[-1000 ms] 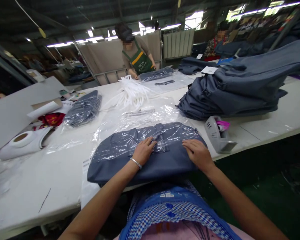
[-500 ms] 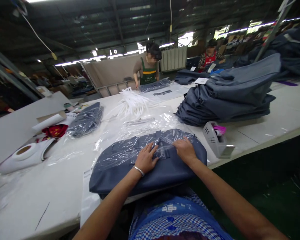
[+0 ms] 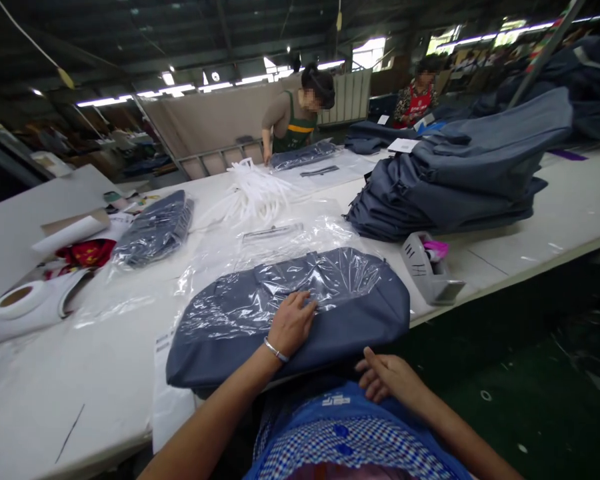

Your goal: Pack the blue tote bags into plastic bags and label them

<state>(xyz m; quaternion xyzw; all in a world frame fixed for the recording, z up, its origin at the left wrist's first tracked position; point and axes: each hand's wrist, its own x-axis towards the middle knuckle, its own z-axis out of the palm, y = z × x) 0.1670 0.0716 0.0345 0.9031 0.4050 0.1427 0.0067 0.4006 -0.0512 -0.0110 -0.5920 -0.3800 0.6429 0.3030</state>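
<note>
A dark blue bag (image 3: 340,333) lies flat in front of me at the table's front edge. Clear plastic film (image 3: 230,303) covers its far part, while the near part is bare. My left hand (image 3: 293,323) rests palm down on the middle of the bag, fingers stretched over the film's edge. Just off the bag's near right side, my right hand (image 3: 387,377) hovers close to my apron (image 3: 335,400). Its thumb points up, the fingers are loosely bent and apart, and nothing shows in it.
Several dark blue bags are piled (image 3: 445,180) at the right, behind a grey plastic holder (image 3: 423,267). A wrapped bag (image 3: 155,227), white straps (image 3: 257,190) and a white roll (image 3: 23,303) lie on the table (image 3: 105,353). A co-worker (image 3: 290,120) stands across it.
My right hand has come off the film and drawn back toward me, below the bag's near edge. The left hand stays on the bag. The view has shifted slightly.
</note>
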